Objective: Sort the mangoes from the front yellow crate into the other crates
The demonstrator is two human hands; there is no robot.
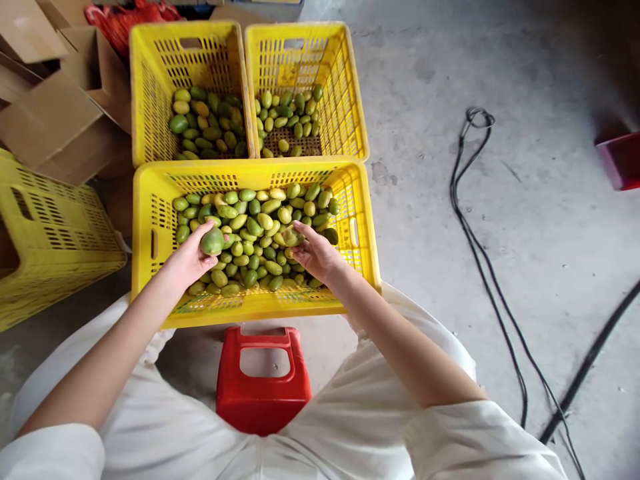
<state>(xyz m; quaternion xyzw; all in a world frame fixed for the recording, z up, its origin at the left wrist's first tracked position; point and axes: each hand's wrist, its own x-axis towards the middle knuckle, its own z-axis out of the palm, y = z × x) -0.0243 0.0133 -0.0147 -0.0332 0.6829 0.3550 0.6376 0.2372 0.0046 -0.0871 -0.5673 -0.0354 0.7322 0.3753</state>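
My left hand (196, 253) is closed around a plump green lemon (212, 242), held above the left part of the front yellow crate (250, 319). On the right side of the same crate, my right hand (316, 252) grips a duller yellowish-green lemon (293, 236) between thumb and fingers. Beneath both hands lies a broad layer of loose green and yellow lemons (254, 228), oval and of mixed size. My fingers partly cover both held fruits.
Behind stand two more yellow crates, one left (187, 30) and one right (345, 93), with fewer lemons. A red stool (263, 407) sits between my legs. Cardboard boxes (55, 120) and a tilted yellow crate (65, 227) crowd the left. Black cables (467, 230) cross the floor on the right.
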